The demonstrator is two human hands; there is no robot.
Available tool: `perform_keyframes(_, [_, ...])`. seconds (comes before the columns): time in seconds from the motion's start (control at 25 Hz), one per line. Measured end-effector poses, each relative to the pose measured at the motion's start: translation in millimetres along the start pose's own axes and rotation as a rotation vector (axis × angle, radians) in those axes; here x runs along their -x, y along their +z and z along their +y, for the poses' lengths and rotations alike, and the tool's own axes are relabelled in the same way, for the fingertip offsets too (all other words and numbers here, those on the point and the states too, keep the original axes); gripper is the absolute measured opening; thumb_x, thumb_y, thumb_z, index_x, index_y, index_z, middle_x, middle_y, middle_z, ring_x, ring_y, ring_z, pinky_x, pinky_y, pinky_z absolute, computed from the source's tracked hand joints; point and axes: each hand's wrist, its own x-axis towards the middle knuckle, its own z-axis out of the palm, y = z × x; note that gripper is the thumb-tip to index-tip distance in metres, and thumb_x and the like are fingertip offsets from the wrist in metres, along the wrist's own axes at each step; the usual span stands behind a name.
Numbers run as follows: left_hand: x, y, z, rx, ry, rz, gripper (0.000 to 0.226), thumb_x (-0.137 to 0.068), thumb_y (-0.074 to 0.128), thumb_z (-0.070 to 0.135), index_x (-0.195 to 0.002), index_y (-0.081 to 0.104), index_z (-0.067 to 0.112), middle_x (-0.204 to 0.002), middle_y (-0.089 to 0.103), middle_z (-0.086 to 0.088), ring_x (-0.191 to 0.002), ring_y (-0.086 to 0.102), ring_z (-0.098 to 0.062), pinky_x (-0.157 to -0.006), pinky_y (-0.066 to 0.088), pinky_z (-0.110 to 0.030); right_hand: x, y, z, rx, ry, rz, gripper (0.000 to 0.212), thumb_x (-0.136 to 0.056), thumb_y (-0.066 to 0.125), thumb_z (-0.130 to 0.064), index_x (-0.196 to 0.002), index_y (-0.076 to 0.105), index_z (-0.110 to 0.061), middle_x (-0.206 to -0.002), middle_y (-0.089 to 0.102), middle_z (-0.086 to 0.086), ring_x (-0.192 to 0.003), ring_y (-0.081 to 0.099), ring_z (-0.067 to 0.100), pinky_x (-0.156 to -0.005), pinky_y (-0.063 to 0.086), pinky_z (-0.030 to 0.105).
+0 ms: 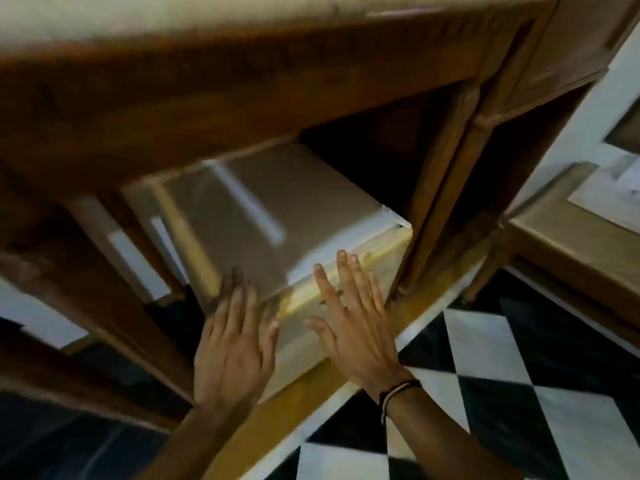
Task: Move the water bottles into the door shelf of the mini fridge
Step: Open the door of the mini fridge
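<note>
Both hands spread flat, holding nothing: left hand [232, 344] at fridge [277, 216] corner, right hand [353, 323] on door [377, 258] front. No bottles in view. Door looks shut. Judgement: find its free edge, pull evenly.

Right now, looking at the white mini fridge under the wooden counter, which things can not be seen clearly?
- Water bottles: none in the head view.
- Door shelf: hidden, since the white mini fridge looks closed; motion blur smears its front.
- Left hand and right hand: open and flat; contact with the door is blurred.
</note>
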Motion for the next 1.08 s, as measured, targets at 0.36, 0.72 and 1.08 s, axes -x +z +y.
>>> perform_keyframes(0.36, [-36.9, 68.9, -30.7, -0.126, -0.021, 0.072, 0.085, -0.100, 0.007, 0.044, -0.162, 0.049, 0.004, -0.173, 0.041, -0.021, -0.160, 0.044, -0.032, -0.131, 0.038, -0.048, -70.5, 113.6, 6.5, 0.035, -0.104, 0.291, 0.051, -0.103, 0.023, -0.042, -0.147, 0.048, -0.034, -0.155, 0.045, -0.006, -0.145, 0.037, 0.020, -0.113, 0.034, 0.037])
perform_keyframes(0.72, [-17.4, 54.7, -30.5, -0.019, 0.029, -0.078, 0.092, -0.106, 0.010, 0.075, -0.177, -0.001, 0.019, -0.185, -0.007, -0.002, -0.172, -0.005, -0.018, -0.137, -0.004, -0.038, -6.0, 62.2, 44.1, -0.085, -0.134, -0.145, 0.054, -0.107, 0.016, -0.046, -0.161, 0.010, -0.043, -0.171, -0.003, -0.007, -0.157, -0.005, 0.012, -0.124, 0.001, 0.034])
perform_keyframes(1.08, [0.8, 108.1, -50.6, -0.178, 0.191, 0.434, 0.075, -0.115, 0.026, 0.043, -0.170, 0.023, -0.009, -0.180, 0.017, -0.027, -0.171, 0.012, -0.036, -0.138, -0.011, -0.041, 73.1, 3.7, 124.4, 0.161, 0.153, -0.408, 0.053, -0.108, 0.027, -0.038, -0.160, 0.030, -0.027, -0.171, 0.002, 0.008, -0.158, 0.002, 0.028, -0.127, 0.008, 0.040])
